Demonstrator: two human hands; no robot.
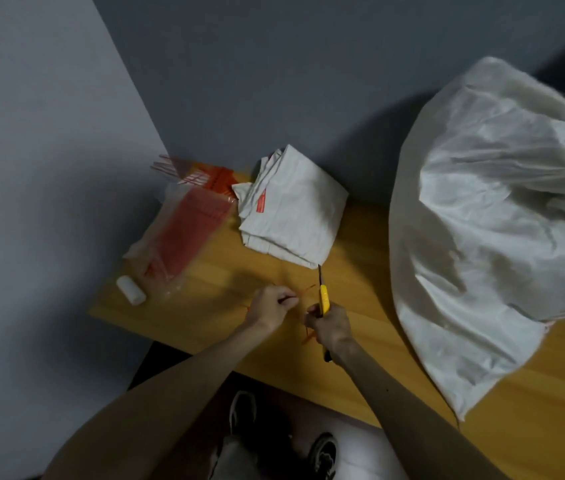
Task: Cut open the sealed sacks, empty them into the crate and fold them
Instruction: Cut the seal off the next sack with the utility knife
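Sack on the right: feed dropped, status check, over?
Left hand pinching orange tie. Right hand gripping yellow knife. Big white sack untouched, path clear.

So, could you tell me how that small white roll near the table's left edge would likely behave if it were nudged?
The small white roll looks cylindrical and lies on its side, so it would probably roll readily. It sits close to the table edge, so a push leftward might send it off. It seems light for its size, though its material is unclear.
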